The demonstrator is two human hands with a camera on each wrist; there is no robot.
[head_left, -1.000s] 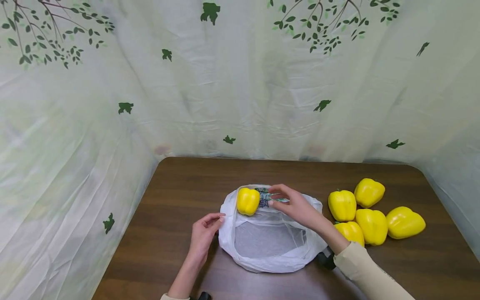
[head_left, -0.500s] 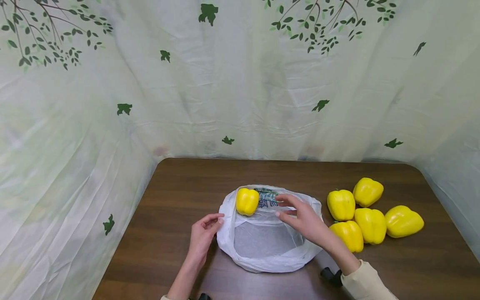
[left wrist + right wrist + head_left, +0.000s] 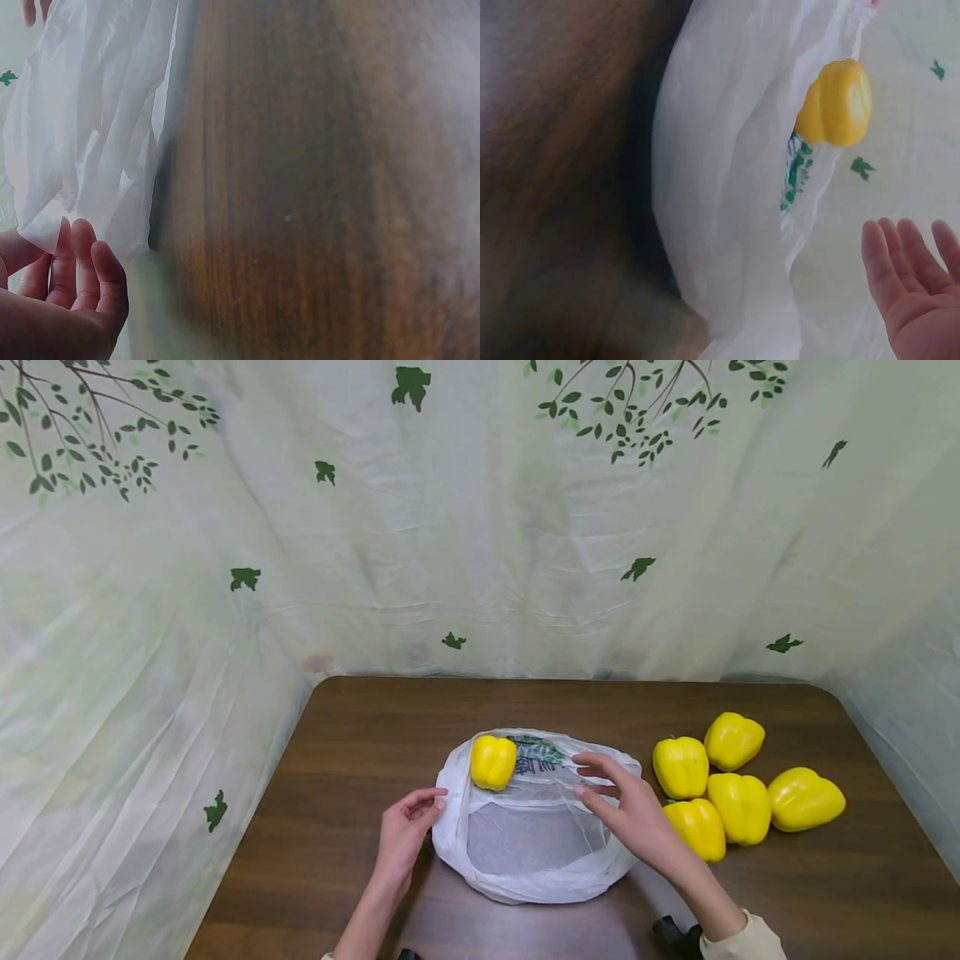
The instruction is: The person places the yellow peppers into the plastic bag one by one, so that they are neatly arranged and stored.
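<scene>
A white plastic bag (image 3: 532,889) with a rolled-back rim lies with its mouth wide on the table, green print showing on its inner back wall. One yellow bell pepper (image 3: 493,763) sits inside it at the back left. My left hand (image 3: 401,831) pinches the bag's left rim between thumb and finger; the left wrist view shows the plastic (image 3: 97,135) caught there. Over the bag's right side hovers my right hand (image 3: 633,806), its fingers spread and loosely bent around nothing. In the right wrist view, the pepper (image 3: 836,103) pokes above the rim, apart from that hand.
Several yellow bell peppers (image 3: 738,808) are grouped on the brown wooden table (image 3: 360,718) to the right of the bag. Behind the table hangs a pale curtain (image 3: 480,543) with leaf prints.
My right hand has drawn back from near the pepper in the bag, moving right and toward me. My left hand stays at the bag's left rim.
</scene>
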